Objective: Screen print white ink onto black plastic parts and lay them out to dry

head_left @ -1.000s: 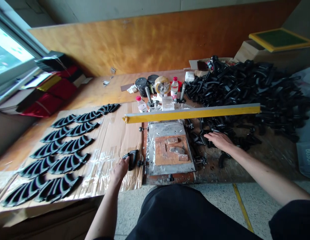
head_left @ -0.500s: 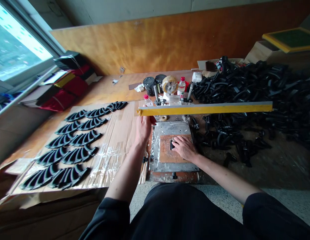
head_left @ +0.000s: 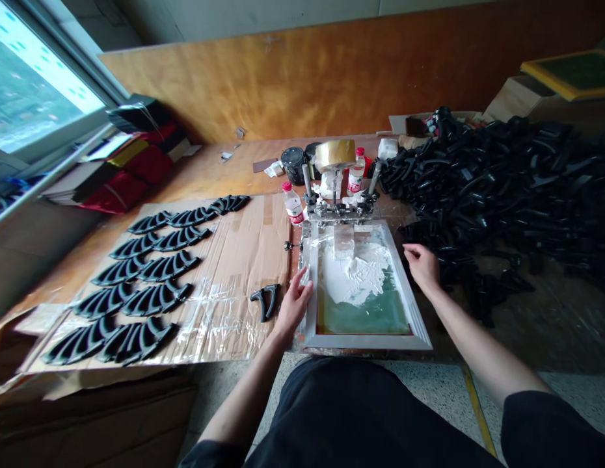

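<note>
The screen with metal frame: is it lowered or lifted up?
Lowered: the screen lies nearly flat between the left hand and right hand, its green mesh facing up.

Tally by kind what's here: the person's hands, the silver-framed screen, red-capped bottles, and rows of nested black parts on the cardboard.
Left hand and right hand: 2
Silver-framed screen: 1
Red-capped bottles: 2
Rows of nested black parts on the cardboard: 5
Total: 10
</note>
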Demonstrator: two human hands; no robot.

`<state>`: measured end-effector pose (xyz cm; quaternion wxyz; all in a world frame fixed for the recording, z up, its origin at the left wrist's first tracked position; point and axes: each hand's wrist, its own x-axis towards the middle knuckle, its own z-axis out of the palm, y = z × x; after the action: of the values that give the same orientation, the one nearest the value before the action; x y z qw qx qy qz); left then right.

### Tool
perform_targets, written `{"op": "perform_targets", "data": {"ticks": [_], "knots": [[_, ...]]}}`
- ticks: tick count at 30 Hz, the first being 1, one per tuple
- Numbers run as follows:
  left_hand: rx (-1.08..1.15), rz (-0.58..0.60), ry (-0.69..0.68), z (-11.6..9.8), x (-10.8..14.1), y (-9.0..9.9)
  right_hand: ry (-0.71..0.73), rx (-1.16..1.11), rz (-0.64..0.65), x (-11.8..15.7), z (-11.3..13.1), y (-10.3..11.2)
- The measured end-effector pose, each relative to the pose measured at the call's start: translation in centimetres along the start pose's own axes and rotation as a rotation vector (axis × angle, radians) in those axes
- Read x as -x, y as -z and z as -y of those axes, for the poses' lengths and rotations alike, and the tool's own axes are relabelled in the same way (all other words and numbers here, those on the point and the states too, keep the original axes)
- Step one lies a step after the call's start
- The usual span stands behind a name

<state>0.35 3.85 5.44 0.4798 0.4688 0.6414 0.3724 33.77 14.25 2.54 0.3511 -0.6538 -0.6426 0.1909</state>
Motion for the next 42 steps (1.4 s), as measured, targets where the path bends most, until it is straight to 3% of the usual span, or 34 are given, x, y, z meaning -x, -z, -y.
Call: {"op": "perform_targets", "data": {"ticks": [3, 5, 8, 11, 15, 17, 19, 22, 24, 28, 30, 32, 35, 37, 40, 42], "knots": [[-0.162, -0.013, 0.05, 2.6, -1.3, -0.9, 0.283, 0.11, -0.072, -2.4, 4.9, -1.8], [-0.245, -0.01, 0.081, 3.3, -2.0, -1.2, 0.433, 0.238, 0.043, -3.2, 8.9, -3.7], [-0.272, -0.011, 0.108, 3.6, -2.4, -1.3, 0.448, 0.393, 0.304, -2.7, 12.5, -5.9], [-0.253, -0.017, 0.121, 3.6, -2.4, -1.2, 0.52, 0.414, 0.466, -0.1, 12.0, -6.1], [-0.238, -0.024, 0.114, 3.6, -2.2, -1.2, 0.889, 0.305, 0.599, 3.6, 9.7, -3.9], [-0.235, -0.026, 0.113, 3.6, -2.2, -1.3, 0.957, 0.261, 0.686, 3.9, 9.5, -2.9], [-0.234, -0.025, 0.116, 3.5, -2.2, -1.3, 0.905, 0.239, 0.704, 3.4, 9.8, -2.8], [-0.221, -0.02, 0.112, 3.4, -2.1, -1.2, 0.817, 0.24, 0.55, 3.0, 9.9, -3.8], [-0.194, -0.019, 0.108, 3.3, -2.0, -1.1, 0.846, 0.248, 0.471, 3.6, 9.3, -4.5], [-0.132, -0.013, 0.105, 3.4, -2.0, -1.1, 0.882, 0.206, 0.579, 4.9, 8.3, -4.1], [-0.117, 0.004, 0.104, 3.3, -2.0, -0.9, 0.804, 0.172, 0.619, 4.0, 9.2, -3.8], [-0.083, 0.039, 0.102, 2.7, -1.8, -0.6, 0.701, 0.145, 0.565, 2.0, 10.8, -4.0], [0.027, 0.093, 0.085, 0.7, -1.3, 0.3, 0.558, 0.149, 0.407, -2.2, 13.1, -3.8], [0.121, 0.095, 0.065, -1.4, -0.8, 0.9, 0.469, 0.144, 0.304, -5.2, 12.9, -2.5], [0.266, 0.047, 0.032, -5.2, -0.7, 1.5, 0.277, 0.043, 0.044, -8.1, 9.4, 0.9], [0.357, -0.014, -0.059, -7.8, -1.4, 1.6, 0.174, -0.025, -0.033, -8.2, 5.9, 2.6]]}}
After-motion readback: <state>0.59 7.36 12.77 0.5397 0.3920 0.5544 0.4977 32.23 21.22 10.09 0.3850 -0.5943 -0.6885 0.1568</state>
